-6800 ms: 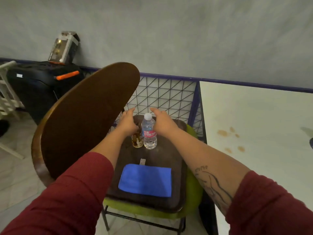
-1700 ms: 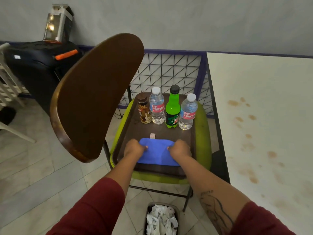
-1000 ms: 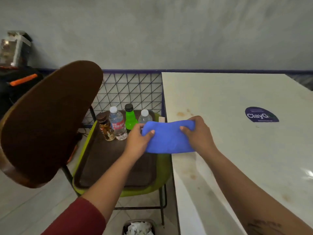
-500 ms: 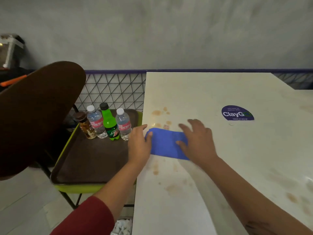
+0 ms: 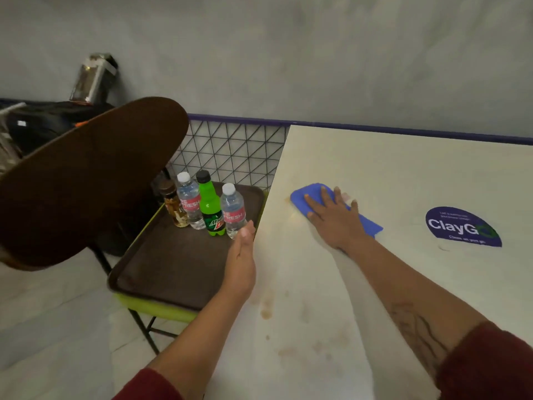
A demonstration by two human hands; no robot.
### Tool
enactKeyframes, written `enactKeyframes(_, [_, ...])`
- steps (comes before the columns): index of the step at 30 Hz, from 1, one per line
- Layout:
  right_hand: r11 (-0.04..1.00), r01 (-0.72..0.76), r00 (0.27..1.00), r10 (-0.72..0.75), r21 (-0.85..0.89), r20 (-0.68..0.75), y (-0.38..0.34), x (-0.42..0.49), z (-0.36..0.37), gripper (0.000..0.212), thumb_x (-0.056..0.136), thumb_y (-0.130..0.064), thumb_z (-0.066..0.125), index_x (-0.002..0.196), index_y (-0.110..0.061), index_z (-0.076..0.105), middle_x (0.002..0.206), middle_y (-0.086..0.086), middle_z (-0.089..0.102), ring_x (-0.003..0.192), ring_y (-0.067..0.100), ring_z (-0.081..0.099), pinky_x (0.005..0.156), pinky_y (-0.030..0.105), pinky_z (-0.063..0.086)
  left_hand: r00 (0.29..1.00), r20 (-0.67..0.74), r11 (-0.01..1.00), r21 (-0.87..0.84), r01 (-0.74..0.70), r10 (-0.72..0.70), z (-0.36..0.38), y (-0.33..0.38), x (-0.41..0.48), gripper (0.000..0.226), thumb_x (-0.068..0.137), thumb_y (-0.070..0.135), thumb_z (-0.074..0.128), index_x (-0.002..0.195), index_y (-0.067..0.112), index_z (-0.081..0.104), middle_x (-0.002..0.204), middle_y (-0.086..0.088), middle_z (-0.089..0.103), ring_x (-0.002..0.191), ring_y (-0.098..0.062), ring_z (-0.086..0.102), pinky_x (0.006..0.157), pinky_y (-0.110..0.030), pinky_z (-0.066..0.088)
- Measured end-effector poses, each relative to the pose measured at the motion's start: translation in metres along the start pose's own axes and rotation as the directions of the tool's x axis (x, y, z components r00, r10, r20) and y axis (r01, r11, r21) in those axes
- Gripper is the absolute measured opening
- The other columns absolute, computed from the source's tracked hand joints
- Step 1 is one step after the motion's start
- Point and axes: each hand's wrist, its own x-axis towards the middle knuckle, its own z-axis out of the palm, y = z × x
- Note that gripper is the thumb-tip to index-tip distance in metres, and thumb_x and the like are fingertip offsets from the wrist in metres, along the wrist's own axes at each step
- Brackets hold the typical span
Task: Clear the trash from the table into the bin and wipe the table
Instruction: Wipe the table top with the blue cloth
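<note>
The left hand (image 5: 240,261), flat and empty, is at the edge of the stained table (image 5: 317,313) beside a brown tray (image 5: 173,264) carrying four bottles (image 5: 212,206) at its far end, while the right hand (image 5: 336,217) presses the blue cloth (image 5: 314,188) with straight fingers onto the tabletop, below a grey wall (image 5: 288,67).

cloth (image 5: 313,189) on table (image 5: 403,174) | sticker (image 5: 461,226) at cloth's 3 o'clock | tray (image 5: 173,264) at table's 9 o'clock | bottles (image 5: 210,206) at tray's 12 o'clock
</note>
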Motion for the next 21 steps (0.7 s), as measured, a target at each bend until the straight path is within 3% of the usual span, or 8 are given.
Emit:
enactKeyframes(4, [0.994, -0.105, 0.994, 0.105, 0.018, 0.013, -0.012, 0.049, -0.004, 0.052, 0.101, -0.044, 0.01, 0.151, -0.034, 0.0, 0.16, 0.001, -0.007, 0.146, 0.032, -0.011, 0.113, 0.061, -0.001, 1.0, 0.015, 1.0, 0.024, -0.004, 0.004, 0.0, -0.001, 0.001, 0.075, 0.085, 0.054, 0.02, 0.145, 0.01, 0.032, 0.148, -0.006, 0.039, 0.137, -0.016, 0.036, 0.114, -0.029, 0.026])
enactKeyframes(7, [1.0, 0.017, 1.0, -0.017, -0.011, 0.004, -0.04, 0.047, -0.003, 0.051, 0.101, -0.042, 0.01, 0.151, -0.034, 0.003, 0.16, -0.001, 0.001, 0.146, 0.032, -0.007, 0.113, 0.059, -0.001, 1.0, 0.017, 0.999, 0.045, -0.005, 0.005, 0.001, -0.002, -0.001, 0.062, 0.095, 0.045, 0.016, 0.147, 0.011, 0.029, 0.147, -0.006, 0.04, 0.136, -0.015, 0.037, 0.112, -0.027, 0.027])
enactKeyframes(11, [0.986, 0.166, 0.986, -0.167, -0.017, -0.027, -0.062, -0.024, 0.008, 0.051, 0.102, -0.041, 0.014, 0.151, -0.034, 0.004, 0.16, -0.003, 0.001, 0.147, 0.029, -0.005, 0.115, 0.055, -0.001, 1.0, 0.005, 0.998, 0.066, -0.025, 0.024, 0.0, -0.003, 0.0, 0.076, 0.087, 0.062, 0.02, 0.147, 0.015, 0.03, 0.146, -0.006, 0.042, 0.135, -0.014, 0.039, 0.115, -0.035, 0.029])
enactKeyframes(13, [0.984, 0.179, 0.984, -0.179, -0.007, -0.011, -0.051, -0.058, 0.01, 0.05, 0.102, -0.042, 0.015, 0.15, -0.036, 0.003, 0.16, -0.006, -0.003, 0.147, 0.026, -0.007, 0.115, 0.053, 0.0, 1.0, 0.012, 0.998, 0.065, -0.024, 0.023, 0.0, -0.003, 0.0, 0.071, 0.091, 0.058, 0.018, 0.147, 0.015, 0.029, 0.146, -0.004, 0.041, 0.134, -0.013, 0.039, 0.114, -0.031, 0.028])
enactKeyframes(15, [0.994, 0.107, 0.994, -0.107, -0.003, 0.008, -0.027, -0.065, 0.008, 0.05, 0.102, -0.042, 0.014, 0.15, -0.039, 0.002, 0.16, -0.009, -0.006, 0.147, 0.024, -0.008, 0.115, 0.053, 0.001, 1.0, 0.019, 0.998, 0.06, -0.014, 0.013, 0.0, -0.003, 0.0, 0.07, 0.09, 0.054, 0.017, 0.147, 0.014, 0.029, 0.147, -0.004, 0.04, 0.135, -0.013, 0.038, 0.112, -0.028, 0.028])
enactKeyframes(21, [0.987, -0.159, 0.987, 0.159, 0.029, 0.0, 0.021, 0.042, -0.004, 0.051, 0.101, -0.042, 0.013, 0.15, -0.035, 0.005, 0.16, -0.003, -0.001, 0.146, 0.03, -0.006, 0.113, 0.06, 0.004, 0.998, 0.052, 0.996, 0.09, 0.016, -0.02, -0.002, -0.01, 0.005, 0.081, 0.082, 0.074, 0.022, 0.147, 0.025, 0.028, 0.15, 0.001, 0.037, 0.139, -0.013, 0.033, 0.117, -0.043, 0.025])
